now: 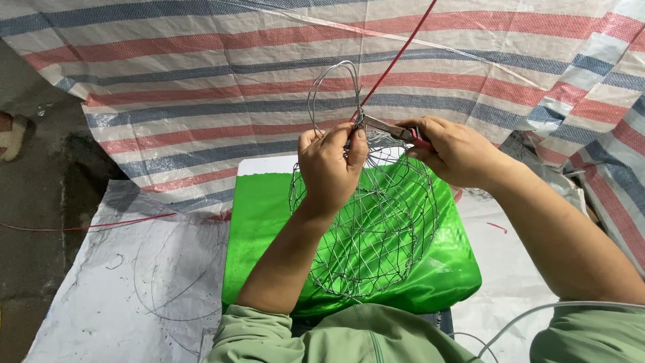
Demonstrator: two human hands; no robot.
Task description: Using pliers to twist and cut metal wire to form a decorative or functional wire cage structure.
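A round basket frame of bare silver wire (376,222) stands on its side over a shiny green cushion (269,222) in front of me. My left hand (330,165) grips the top of the frame, fingers closed on the wires. My right hand (455,149) holds red-handled pliers (393,128), their jaws pinching the wire at the frame's top next to my left thumb. A loose loop of silver wire (330,84) rises above the frame. A red coated wire (396,57) runs from the pliers' tip up to the top edge.
A red, blue and white striped tarp (201,81) hangs behind the work. A white sheet (134,282) with loose wire rings lies on the ground to the left, beside dark bare floor (33,202). A red wire (80,225) trails across it.
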